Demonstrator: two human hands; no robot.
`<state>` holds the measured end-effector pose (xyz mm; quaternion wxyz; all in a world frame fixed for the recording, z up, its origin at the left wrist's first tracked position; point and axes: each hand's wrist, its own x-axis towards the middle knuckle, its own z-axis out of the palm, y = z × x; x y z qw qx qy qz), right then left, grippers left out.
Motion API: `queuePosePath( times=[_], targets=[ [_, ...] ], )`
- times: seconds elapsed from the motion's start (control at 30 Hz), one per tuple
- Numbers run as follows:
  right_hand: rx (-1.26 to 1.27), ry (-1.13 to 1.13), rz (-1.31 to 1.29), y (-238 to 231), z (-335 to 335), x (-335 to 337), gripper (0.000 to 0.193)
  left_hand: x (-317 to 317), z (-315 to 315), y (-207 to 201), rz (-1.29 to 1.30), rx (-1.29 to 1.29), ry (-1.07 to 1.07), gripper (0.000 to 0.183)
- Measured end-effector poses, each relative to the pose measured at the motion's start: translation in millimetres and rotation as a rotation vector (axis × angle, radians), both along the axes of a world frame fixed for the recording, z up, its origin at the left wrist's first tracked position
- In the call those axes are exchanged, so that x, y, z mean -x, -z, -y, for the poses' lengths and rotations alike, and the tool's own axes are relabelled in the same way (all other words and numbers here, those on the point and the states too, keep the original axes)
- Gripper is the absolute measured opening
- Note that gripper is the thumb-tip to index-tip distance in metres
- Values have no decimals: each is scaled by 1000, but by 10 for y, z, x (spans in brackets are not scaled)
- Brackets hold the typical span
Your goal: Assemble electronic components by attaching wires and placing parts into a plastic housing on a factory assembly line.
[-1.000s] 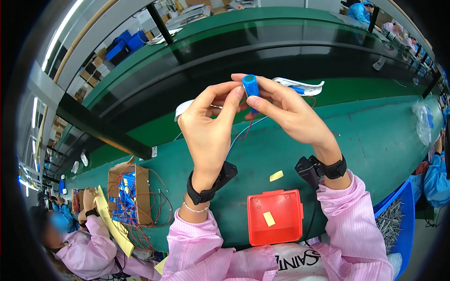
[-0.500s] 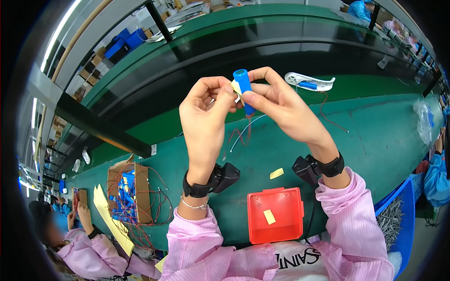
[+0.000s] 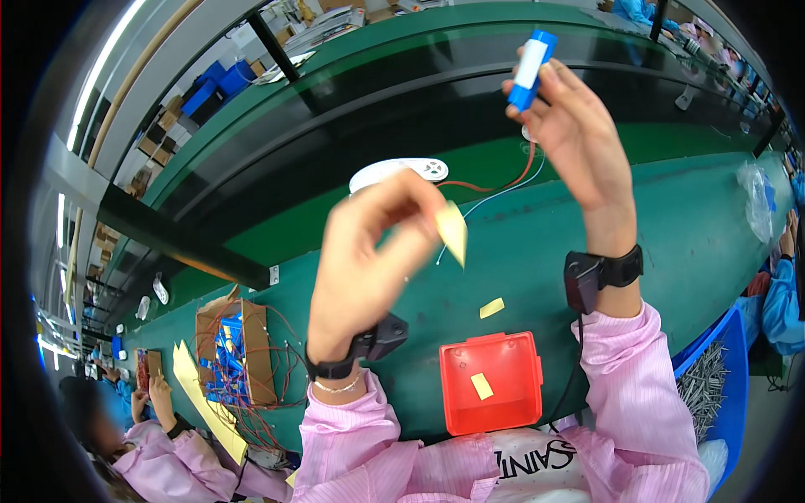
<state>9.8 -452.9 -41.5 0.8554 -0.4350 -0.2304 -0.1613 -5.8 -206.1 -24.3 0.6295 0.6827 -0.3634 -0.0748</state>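
My right hand [image 3: 579, 134], raised at the far side, grips a blue cylindrical battery [image 3: 526, 94] tilted upright. A white strip [image 3: 532, 64] runs along its side, and a red wire [image 3: 530, 155] hangs from its lower end. Lower and to the left, my left hand [image 3: 360, 243] is blurred by motion. Its thumb and forefinger pinch a small pale yellow paper slip [image 3: 453, 233]. Beyond that hand lies a white plastic casing [image 3: 402, 171], partly covered by it. A bit of another white part [image 3: 528, 132] shows behind my right hand.
Near me sits a red open box [image 3: 490, 415] with a yellow slip [image 3: 481, 386] in it; another slip [image 3: 491, 308] lies beyond. At left stands a carton [image 3: 260, 356] of wired blue batteries. A blue bin [image 3: 728, 419] of metal pieces is at right. A co-worker [image 3: 176, 461] sits left.
My hands have parted. The left came down and left with the yellow slip, off the battery; the right lifted the battery up and right. A white casing now shows beyond my left hand.
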Motion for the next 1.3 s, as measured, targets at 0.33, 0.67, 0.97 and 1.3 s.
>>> queuePosePath(
  times=[0.33,0.67,0.97,1.3],
  targets=[
    [68,231,-35,-106,192,127,37,61,308,384,285,-964,528,25],
    [201,246,-57,-242,87,231,47,-2160,216,1621,453,-790,-531,46],
    [190,18,-232,-69,36,94,37,-1620,504,1168,183,-714,-154,22],
    [291,312,-220,152,-550,11,36,-558,661,493,29,195,-185,76]
  ],
)
